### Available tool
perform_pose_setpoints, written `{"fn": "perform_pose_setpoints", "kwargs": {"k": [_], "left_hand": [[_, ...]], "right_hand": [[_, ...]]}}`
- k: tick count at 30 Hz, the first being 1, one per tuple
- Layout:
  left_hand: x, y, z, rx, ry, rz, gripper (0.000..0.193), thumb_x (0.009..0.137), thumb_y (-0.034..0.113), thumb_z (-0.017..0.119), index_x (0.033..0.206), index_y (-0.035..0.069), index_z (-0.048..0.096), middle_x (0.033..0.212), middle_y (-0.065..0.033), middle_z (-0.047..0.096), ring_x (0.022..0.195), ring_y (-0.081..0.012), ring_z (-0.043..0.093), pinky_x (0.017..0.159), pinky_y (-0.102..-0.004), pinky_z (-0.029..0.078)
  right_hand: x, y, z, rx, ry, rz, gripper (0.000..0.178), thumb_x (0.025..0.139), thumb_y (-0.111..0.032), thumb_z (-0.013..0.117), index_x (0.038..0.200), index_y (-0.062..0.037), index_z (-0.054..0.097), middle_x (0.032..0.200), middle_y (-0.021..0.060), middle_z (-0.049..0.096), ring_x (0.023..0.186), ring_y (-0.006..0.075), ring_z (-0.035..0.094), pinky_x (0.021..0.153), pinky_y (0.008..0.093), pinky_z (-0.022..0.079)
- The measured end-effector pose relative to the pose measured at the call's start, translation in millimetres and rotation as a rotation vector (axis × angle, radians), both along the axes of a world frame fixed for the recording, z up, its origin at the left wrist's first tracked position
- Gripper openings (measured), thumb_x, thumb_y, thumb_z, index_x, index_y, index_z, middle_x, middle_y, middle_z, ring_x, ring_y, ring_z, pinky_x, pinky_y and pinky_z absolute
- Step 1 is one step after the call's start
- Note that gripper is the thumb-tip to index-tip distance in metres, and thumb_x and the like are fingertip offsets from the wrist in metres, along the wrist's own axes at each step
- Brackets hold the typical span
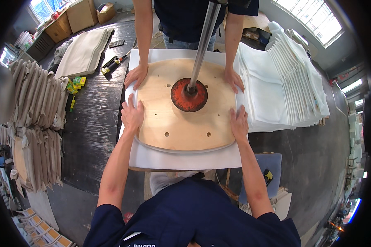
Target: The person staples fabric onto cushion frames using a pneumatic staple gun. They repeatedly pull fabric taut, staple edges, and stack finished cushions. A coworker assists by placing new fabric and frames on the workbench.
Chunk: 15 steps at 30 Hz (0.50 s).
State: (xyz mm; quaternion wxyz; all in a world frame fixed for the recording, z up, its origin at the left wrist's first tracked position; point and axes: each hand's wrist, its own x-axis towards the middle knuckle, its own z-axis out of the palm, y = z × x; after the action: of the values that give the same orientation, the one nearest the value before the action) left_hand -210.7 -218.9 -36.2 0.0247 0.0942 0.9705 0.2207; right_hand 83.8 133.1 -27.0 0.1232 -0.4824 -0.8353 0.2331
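Note:
A pale wooden board [175,142] with rounded edges and several drilled holes lies flat on a white foam sheet [185,159]. At the board's left edge, my left hand [132,117] grips it, thumb over the top and fingers along the side. My right hand [239,123] holds the opposite edge, fingers pointing forward. A round red press plate [189,101], worn at its rim, sits over the board's middle on a shiny metal rod [205,43]. Whether the plate touches the wood, I cannot tell.
Across from me, a person's hands [137,76] rest along the board's far sides. White foam sheets [292,82] are stacked at right. A dark table [95,119] at left bears a tool [113,65], beige fabric [84,53] and folded covers [35,94].

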Motion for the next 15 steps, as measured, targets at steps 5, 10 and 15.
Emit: {"fn": "perform_pose_setpoints", "kwargs": {"k": [5, 10, 15], "left_hand": [[-1.5, 1.0, 0.5, -0.012, -0.004, -0.015, 0.069, 0.103, 0.052, 0.056, 0.164, 0.024, 0.038, 0.136, -0.0247, 0.053, 0.113, -0.0503, 0.064, 0.094, -0.0616, 0.053], [-2.2, -0.2, -1.3, -0.011, 0.003, -0.022, 0.069, 0.103, 0.052, 0.055, 0.164, 0.023, 0.038, 0.136, -0.0260, 0.053, 0.112, -0.0513, 0.064, 0.093, -0.0618, 0.053], [-1.0, -0.6, -1.2, -0.050, 0.042, -0.033, 0.068, 0.103, 0.051, 0.056, 0.163, 0.023, 0.038, 0.134, -0.0264, 0.053, 0.109, -0.0519, 0.065, 0.091, -0.0625, 0.054]], "right_hand": [[2.8, 3.2, 0.0, 0.004, -0.007, 0.018, 0.082, 0.107, -0.063, 0.050, 0.163, -0.0041, 0.036, 0.149, 0.0303, 0.052, 0.134, 0.0515, 0.055, 0.110, 0.0554, 0.047], [2.9, 4.2, -0.1, -0.002, -0.008, 0.032, 0.083, 0.107, -0.064, 0.049, 0.163, -0.0045, 0.036, 0.147, 0.0315, 0.052, 0.133, 0.0523, 0.056, 0.108, 0.0563, 0.048], [1.3, 7.5, -4.8, 0.046, -0.039, 0.049, 0.076, 0.107, -0.052, 0.059, 0.160, -0.0025, 0.036, 0.138, 0.0332, 0.056, 0.125, 0.0536, 0.060, 0.100, 0.0598, 0.051]]}}
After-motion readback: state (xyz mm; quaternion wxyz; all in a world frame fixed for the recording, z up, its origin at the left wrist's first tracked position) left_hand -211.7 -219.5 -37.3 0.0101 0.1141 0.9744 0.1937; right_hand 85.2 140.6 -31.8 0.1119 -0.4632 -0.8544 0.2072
